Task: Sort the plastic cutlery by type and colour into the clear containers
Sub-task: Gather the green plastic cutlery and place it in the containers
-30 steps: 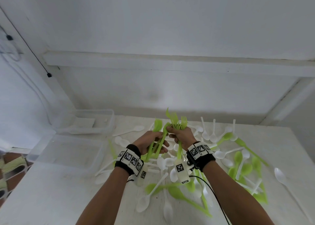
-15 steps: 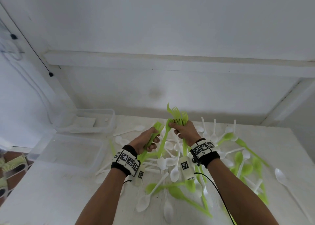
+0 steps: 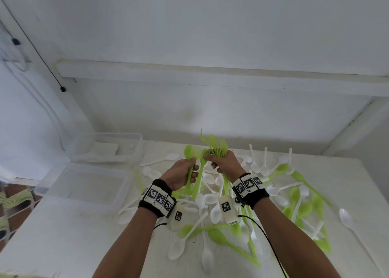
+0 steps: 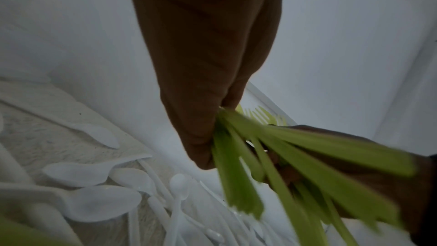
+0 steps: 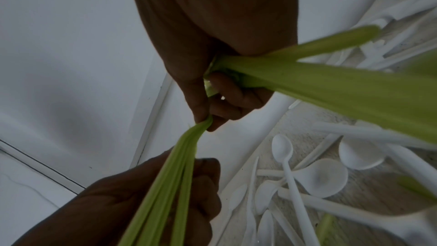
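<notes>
Head view: both hands (image 3: 226, 162) grip green forks (image 3: 214, 145).

lime-green forks (image 3: 214, 145), white spoons (image 3: 345, 215), checkered wristbands (image 3: 160, 198)

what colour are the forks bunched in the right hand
Lime green; the forks in the right hand show best in the head view.
</notes>
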`<state>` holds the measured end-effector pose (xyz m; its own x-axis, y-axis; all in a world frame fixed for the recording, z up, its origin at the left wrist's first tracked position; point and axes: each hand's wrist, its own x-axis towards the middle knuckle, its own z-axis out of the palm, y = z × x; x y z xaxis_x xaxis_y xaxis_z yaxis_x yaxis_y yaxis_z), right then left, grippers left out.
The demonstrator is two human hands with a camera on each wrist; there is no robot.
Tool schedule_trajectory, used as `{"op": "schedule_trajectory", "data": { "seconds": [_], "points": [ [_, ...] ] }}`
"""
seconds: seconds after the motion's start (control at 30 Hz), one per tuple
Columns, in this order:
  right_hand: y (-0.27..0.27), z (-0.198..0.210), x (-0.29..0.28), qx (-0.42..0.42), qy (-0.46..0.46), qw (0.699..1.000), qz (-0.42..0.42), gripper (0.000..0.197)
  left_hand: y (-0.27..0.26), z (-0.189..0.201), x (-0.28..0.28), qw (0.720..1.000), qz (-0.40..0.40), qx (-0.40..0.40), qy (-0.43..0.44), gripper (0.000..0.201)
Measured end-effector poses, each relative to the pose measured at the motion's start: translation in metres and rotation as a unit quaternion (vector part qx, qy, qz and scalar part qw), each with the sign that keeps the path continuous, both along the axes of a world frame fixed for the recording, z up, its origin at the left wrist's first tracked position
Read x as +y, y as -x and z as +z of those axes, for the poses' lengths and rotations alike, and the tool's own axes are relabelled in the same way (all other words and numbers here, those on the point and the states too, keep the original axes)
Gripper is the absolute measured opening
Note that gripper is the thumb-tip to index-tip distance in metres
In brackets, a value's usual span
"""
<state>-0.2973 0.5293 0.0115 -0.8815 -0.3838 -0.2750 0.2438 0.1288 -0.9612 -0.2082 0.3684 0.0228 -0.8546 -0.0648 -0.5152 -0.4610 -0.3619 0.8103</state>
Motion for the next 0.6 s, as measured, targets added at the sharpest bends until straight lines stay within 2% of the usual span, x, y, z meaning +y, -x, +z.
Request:
{"op": "schedule_trajectory", "data": {
  "seconds": [0.1,0.3,0.43,0.6],
  "points": [
    [-0.001,-0.002,0.001,0.006,0.012,1.000,-0.014,0.012,0.000,-0.003,0.001,0.999,0.031,0.022,0.002,0.020],
    [-0.005,0.002,-0.002,0.022,0.035,0.999,-0.004,0.008,0.000,-0.012,0.004,0.997,-0.005,0.066,0.037,0.019],
    [-0.001,-0.001,-0.006,-0.034,0.083,0.995,-0.048,0.020,-0.004,-0.017,0.003,0.996,-0.009,0.076,0.041,0.026],
    [0.001,-0.011,-0.005,-0.126,0.111,0.985,-0.038,0.016,-0.006,-0.011,0.003,0.993,-0.059,0.084,0.062,0.029]
  ]
}}
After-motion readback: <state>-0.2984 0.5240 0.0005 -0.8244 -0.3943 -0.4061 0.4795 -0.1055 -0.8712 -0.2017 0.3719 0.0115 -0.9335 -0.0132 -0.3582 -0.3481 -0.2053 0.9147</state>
